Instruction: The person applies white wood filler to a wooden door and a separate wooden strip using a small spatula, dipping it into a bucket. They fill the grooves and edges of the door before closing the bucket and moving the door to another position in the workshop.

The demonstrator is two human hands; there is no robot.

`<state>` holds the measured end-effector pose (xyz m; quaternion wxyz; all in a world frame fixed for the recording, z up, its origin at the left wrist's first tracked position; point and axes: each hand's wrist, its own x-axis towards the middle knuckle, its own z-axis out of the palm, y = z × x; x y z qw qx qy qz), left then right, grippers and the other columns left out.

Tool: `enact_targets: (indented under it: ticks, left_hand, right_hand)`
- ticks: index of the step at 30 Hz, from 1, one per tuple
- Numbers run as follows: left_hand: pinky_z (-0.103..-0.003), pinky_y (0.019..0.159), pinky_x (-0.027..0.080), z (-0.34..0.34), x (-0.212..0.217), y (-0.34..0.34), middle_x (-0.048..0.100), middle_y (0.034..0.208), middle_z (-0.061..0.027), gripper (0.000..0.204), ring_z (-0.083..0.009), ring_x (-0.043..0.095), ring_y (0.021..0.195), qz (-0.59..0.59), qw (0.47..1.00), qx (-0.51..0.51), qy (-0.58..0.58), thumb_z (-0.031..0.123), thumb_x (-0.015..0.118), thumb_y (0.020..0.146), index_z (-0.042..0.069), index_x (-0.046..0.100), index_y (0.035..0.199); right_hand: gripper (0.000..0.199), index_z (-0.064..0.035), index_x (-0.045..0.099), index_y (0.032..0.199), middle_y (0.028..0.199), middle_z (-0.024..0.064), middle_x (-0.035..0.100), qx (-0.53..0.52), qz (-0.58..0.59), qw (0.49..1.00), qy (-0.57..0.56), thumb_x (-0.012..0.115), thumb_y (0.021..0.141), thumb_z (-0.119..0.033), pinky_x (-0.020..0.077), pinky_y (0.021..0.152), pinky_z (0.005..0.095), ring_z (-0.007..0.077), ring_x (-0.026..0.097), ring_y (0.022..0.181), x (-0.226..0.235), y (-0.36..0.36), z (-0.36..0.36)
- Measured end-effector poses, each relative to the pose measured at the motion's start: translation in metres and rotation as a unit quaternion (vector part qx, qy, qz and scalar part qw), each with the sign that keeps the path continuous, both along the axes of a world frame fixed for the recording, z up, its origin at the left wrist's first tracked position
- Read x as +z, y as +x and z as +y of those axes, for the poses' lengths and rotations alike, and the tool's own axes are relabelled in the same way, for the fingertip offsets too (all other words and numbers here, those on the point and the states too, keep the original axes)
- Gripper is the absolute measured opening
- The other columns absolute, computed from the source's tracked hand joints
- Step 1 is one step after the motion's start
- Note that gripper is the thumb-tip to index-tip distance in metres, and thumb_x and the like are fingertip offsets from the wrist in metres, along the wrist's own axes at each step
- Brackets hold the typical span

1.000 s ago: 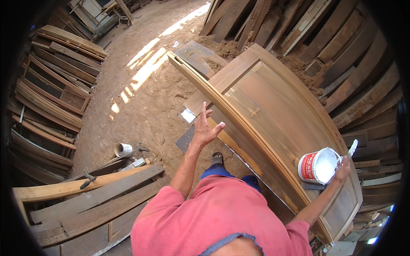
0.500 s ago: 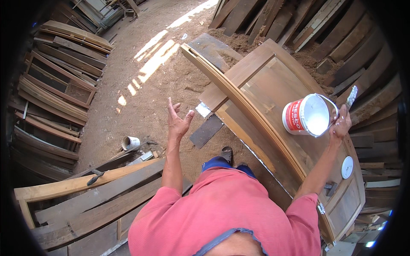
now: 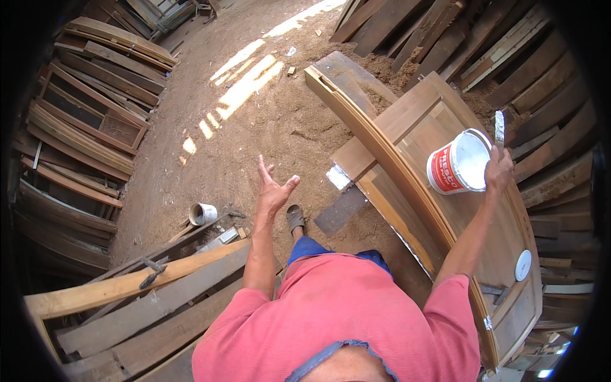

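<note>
A big wooden door (image 3: 428, 134) lies slanted on the right side of the person, and a plastic bucket (image 3: 449, 169), white with a red label, is right over it. The bucket is tipped so that its round mouth shows, and the inside is white. The right hand (image 3: 499, 170) is at the bucket's edge, over the door, with its fingers curled tight around the bucket's side and the handle of a putty knife (image 3: 499, 127). I cannot tell which finger pinches which thing. The knife's blade points up and is thick with white paste. The left hand (image 3: 275, 194) is up in the air, to the left of the door, with its fingers spread and its thumb out wide. On the near part of the door lies a round white lid (image 3: 523, 265), and a dark metal tool (image 3: 499, 293) sits near that lid. Left of the door, a dark flat board (image 3: 342, 210) lies low down. Farther left of the door, a small dirty pail (image 3: 202, 214) is tipped over by a pile of planks (image 3: 140, 318). Past the door's far side, lots of old boards (image 3: 554, 153) stand in a row.
</note>
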<state>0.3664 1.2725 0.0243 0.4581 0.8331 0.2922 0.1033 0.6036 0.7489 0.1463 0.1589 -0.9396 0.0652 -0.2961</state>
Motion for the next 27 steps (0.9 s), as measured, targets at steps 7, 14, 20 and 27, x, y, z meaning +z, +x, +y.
enact_targets:
  ticks: [7, 14, 20, 27]
  left_hand:
    - [-0.060, 0.106, 0.039, 0.047, -0.010, 0.169, 0.038, 0.150, -0.0334, 0.144, -0.0454, 0.045, 0.135, 0.041, 0.927, -0.084, -0.362, 0.066, 0.086, 0.067, 0.002, -0.005, 0.159]
    - [-0.059, 0.100, 0.043, 0.031, -0.003, 0.322, 0.035, 0.154, -0.0285, 0.130, -0.0415, 0.047, 0.127, 0.191, 0.842, -0.081, -0.499, 0.066, 0.086, 0.068, 0.009, 0.014, 0.160]
    - [-0.057, 0.104, 0.042, 0.031, -0.059, 0.337, 0.042, 0.148, -0.0275, 0.098, -0.0417, 0.049, 0.128, 0.177, 0.808, -0.014, -0.562, 0.051, 0.087, 0.076, 0.009, 0.036, 0.149]
    - [-0.051, 0.099, 0.047, 0.084, -0.094, 0.331, 0.056, 0.141, -0.0145, 0.068, -0.0329, 0.060, 0.116, 0.175, 0.775, -0.067, -0.603, 0.032, 0.074, 0.093, 0.012, 0.038, 0.148]
  right_hand:
    - [0.036, 0.0062, 0.067, 0.116, 0.107, 0.0184, 0.071, -0.030, 0.072, 0.951, 0.298, 0.061, 0.099, -0.024, 0.0485, 0.092, 0.0404, 0.0279, 0.067, 0.100, -0.021, -0.074, 0.132]
    - [0.034, 0.0060, 0.064, 0.122, 0.118, 0.0126, 0.067, 0.088, 0.008, 0.915, 0.394, 0.065, 0.097, -0.017, 0.0420, 0.102, 0.0370, 0.0199, 0.060, 0.108, -0.038, -0.089, 0.226]
    - [0.031, 0.0043, 0.065, 0.121, 0.110, 0.0082, 0.070, 0.035, 0.018, 0.892, 0.451, 0.065, 0.098, -0.017, 0.0473, 0.094, 0.0331, 0.0149, 0.062, 0.101, -0.023, -0.091, 0.180]
    - [0.028, 0.0020, 0.066, 0.116, 0.095, 0.0073, 0.072, -0.092, 0.055, 0.919, 0.381, 0.058, 0.100, -0.020, 0.0504, 0.079, 0.0350, 0.0157, 0.064, 0.082, 0.031, -0.083, 0.123]
